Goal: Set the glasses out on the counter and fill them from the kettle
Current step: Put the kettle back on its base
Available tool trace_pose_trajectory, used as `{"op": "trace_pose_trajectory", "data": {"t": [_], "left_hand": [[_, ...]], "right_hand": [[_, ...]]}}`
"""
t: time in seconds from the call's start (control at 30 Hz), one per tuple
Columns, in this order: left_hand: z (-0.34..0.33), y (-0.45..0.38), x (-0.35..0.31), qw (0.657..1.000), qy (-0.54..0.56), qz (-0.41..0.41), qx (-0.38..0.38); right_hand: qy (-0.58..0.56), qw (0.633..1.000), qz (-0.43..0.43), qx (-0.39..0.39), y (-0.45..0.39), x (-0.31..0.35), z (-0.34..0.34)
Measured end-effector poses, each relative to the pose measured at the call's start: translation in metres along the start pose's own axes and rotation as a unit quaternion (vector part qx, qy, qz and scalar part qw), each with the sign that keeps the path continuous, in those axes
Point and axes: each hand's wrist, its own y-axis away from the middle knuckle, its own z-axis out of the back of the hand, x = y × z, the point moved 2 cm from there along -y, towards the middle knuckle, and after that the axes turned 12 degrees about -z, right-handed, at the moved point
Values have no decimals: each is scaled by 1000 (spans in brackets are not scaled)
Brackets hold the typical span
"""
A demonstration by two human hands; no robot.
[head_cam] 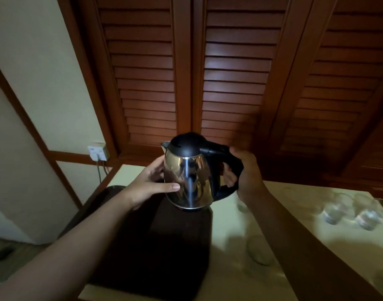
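A steel kettle (187, 179) with a black lid and black handle is upright over the far end of a dark tray (155, 246); whether its base touches the tray I cannot tell. My right hand (246, 172) is wrapped around the kettle's handle. My left hand (151, 181) lies flat against the kettle's left side, fingers spread and thumb across the front. Several clear glasses stand on the pale counter (227, 227) to the right: two blurred ones at the far right (336, 213) (367, 219) and one nearer (259, 250), partly behind my right forearm.
Louvred wooden doors (236, 79) rise behind the counter. A wall socket (98, 152) with cables plugged in sits at the left, above the counter's corner. The counter's left edge drops to the floor (10, 253).
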Motion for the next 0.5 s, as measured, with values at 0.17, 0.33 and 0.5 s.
{"op": "trace_pose_trajectory", "data": {"t": [0.17,0.33,0.5], "left_hand": [[63,-13,28,999,1,19,48],[104,-26,53,997,42,36,55],[125,-31,82,996,62,41,39]], "right_hand": [[-52,998,-21,17,-32,-24,-37],[-44,998,-29,-21,-58,-43,-67],[6,990,-43,-133,-76,-63,-87]]}}
